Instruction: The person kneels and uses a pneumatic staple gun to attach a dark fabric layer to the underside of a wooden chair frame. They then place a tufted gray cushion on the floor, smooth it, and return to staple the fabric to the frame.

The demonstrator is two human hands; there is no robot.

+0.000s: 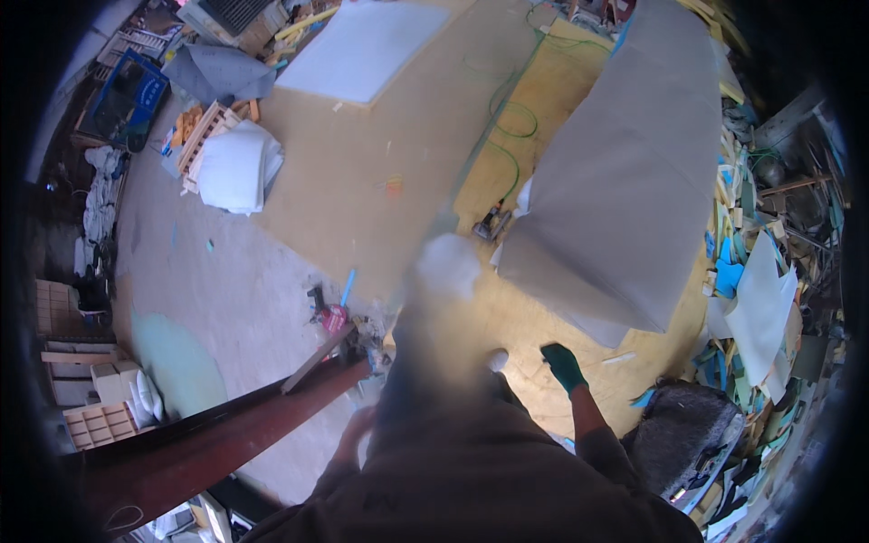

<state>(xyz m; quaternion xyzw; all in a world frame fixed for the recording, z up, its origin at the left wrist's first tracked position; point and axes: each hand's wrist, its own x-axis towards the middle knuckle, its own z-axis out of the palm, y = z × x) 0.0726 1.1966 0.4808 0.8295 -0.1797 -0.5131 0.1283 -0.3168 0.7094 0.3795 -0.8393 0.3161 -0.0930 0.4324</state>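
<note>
I stand on a tan board floor [362, 181]. My right hand [563, 365] wears a green glove and hangs at my side over the floor, holding nothing. Just beyond it lies a large grey upholstered panel [625, 172], apart from the hand. My left hand [351, 438] is blurred, low beside my dark jacket, close to a red-brown beam [226, 434]; whether it holds anything is unclear. A pale blurred patch [448, 267] sits close to the camera and hides part of the floor.
A staple gun [492, 223] on a green hose [511, 136] lies by the panel's left edge. A pale blue foam sheet [362, 45] lies at the back. White fabric [237, 167] rests on wooden slats at the left. Foam and fabric scraps [760, 299] pile up at the right. A red tool [333, 317] lies near the beam.
</note>
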